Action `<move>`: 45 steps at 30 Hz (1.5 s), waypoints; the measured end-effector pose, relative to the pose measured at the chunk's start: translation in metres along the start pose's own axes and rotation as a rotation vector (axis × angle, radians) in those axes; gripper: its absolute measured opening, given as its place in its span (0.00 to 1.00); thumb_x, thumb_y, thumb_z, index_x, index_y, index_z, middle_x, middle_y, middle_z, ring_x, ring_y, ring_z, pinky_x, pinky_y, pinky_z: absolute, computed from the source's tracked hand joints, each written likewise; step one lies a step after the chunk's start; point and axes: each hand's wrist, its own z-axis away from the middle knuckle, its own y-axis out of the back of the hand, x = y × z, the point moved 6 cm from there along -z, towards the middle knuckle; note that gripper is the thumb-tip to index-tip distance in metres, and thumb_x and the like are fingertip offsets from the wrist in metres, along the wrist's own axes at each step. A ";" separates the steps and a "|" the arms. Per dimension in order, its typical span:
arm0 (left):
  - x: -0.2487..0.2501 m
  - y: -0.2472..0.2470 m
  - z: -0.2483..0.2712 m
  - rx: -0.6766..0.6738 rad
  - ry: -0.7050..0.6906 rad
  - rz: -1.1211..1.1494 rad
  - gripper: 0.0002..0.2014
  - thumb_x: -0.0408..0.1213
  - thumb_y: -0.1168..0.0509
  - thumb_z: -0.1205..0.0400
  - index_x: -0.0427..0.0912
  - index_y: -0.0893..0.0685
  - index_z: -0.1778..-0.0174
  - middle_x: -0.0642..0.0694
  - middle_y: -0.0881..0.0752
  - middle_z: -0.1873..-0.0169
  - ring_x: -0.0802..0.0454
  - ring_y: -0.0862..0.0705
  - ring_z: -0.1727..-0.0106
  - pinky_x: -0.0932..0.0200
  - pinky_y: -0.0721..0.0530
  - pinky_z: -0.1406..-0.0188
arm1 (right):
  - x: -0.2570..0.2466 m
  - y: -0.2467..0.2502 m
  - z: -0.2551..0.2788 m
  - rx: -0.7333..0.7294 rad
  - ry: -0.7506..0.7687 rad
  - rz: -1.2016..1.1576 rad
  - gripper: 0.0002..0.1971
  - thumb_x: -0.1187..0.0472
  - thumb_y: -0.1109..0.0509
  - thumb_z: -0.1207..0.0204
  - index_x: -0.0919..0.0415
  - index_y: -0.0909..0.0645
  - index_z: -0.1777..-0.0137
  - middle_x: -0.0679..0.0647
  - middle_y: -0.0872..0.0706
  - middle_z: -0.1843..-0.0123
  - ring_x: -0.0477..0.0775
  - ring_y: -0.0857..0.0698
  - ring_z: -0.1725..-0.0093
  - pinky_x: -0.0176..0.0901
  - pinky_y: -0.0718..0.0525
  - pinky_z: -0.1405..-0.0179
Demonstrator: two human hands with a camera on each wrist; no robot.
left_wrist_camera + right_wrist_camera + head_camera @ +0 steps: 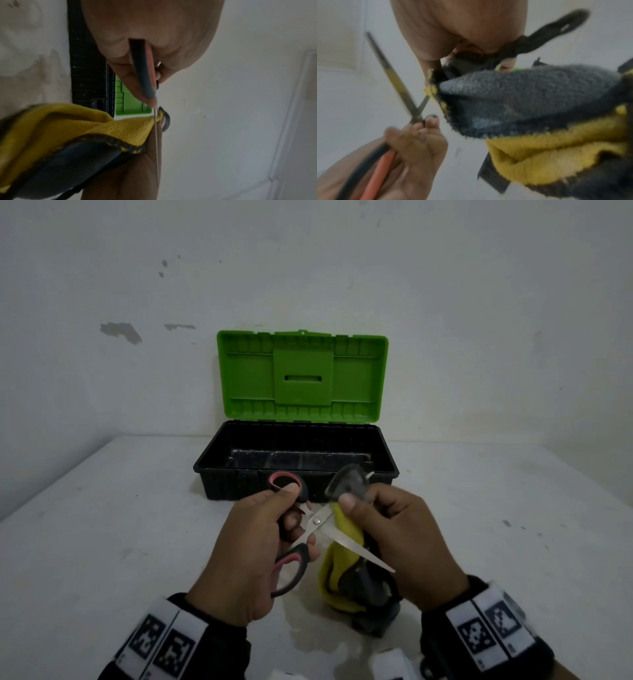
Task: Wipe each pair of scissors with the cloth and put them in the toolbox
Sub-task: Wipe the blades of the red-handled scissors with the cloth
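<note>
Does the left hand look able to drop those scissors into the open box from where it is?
Probably yes. The left hand grips the scissors just in front of the toolbox, whose green lid stands open. Only the cloth in the right hand wraps one blade.

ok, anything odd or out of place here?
Mostly no. The scissors are spread open in the left hand, one bare blade pointing toward the right hand holding the cloth. Toolbox looks empty.
</note>
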 end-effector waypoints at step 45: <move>-0.004 0.012 -0.001 -0.029 -0.149 -0.463 0.21 0.47 0.37 0.15 0.28 0.22 0.61 0.40 0.27 0.72 0.43 0.27 0.68 0.23 0.18 0.57 | -0.025 -0.007 -0.002 -0.272 0.248 0.408 0.12 0.50 0.31 0.20 0.59 0.16 0.52 0.52 0.13 0.57 0.53 0.14 0.58 0.51 0.15 0.56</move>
